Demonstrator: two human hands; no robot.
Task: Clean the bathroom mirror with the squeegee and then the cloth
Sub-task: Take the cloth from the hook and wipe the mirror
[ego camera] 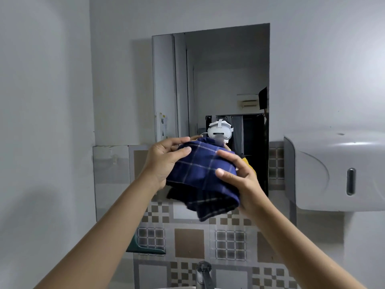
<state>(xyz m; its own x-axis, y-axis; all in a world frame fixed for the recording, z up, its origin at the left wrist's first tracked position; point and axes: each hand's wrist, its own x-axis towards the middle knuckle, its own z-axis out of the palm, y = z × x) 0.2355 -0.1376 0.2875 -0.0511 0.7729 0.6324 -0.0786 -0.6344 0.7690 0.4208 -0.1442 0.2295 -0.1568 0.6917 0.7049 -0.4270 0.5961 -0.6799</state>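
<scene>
Fingers: both hands are closed on the cloth (203, 176). The left hand (164, 163) pinches its upper edge at about 9 o'clock of the bundle, thumb on the near face and fingers (179, 141) curled over the top; the right hand (239, 180) clamps it from 3 o'clock, thumb pressed on the near face.
Cloth: dark blue with a pale check, bunched and folded between the hands, a loose fold hanging at 6 o'clock. It is held in front of the lower part of the mirror; whether it touches the glass I cannot tell.
Why held so: two hands on a bunched cloth suggest it is being gathered into a pad, so that a flat face can meet the glass.
Mirror: the mirror (227, 69) hangs on the wall at 12 o'clock of the cloth, upright, most of its surface uncovered.
Squeegee: not in view, so the task seems to be at the cloth stage.
Surroundings: a white dispenser (337, 174) is mounted at 3 o'clock, well apart from the hands; patterned wall tiles (189, 243) lie at 6 o'clock, and a tap (203, 272) stands below them.
</scene>
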